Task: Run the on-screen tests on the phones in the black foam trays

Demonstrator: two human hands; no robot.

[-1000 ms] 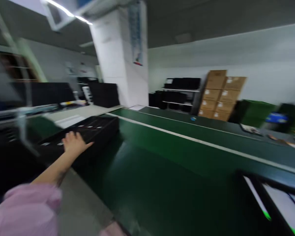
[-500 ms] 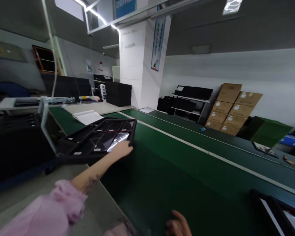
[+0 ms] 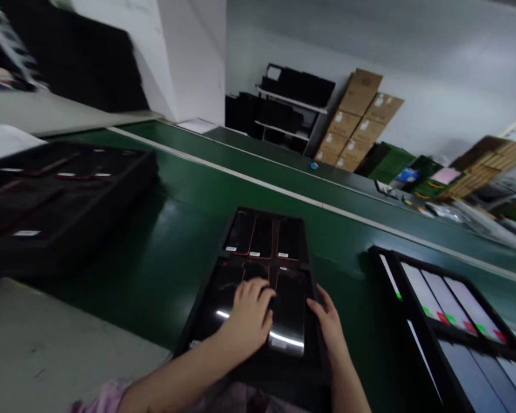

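Observation:
A black tray with two rows of dark phone screens lies on the green bench right in front of me. My left hand reaches over the near row, its fingers curled down onto the middle phone screen and partly hiding it. Beside it, the right-hand phone screen reflects a bright streak of light. My right hand grips the tray's right side, with the thumb over the rim and the other fingers outside, partly hidden.
Another black tray of dark screens sits at the left. To the right, a black tray holds lit screens with red and green patches. A pale strip runs along the bench. Cardboard boxes and a shelf rack stand behind.
My left hand has left the tray at the left and is over a tray now in front of me. My right hand has come to that tray's side. The view has turned rightward and down.

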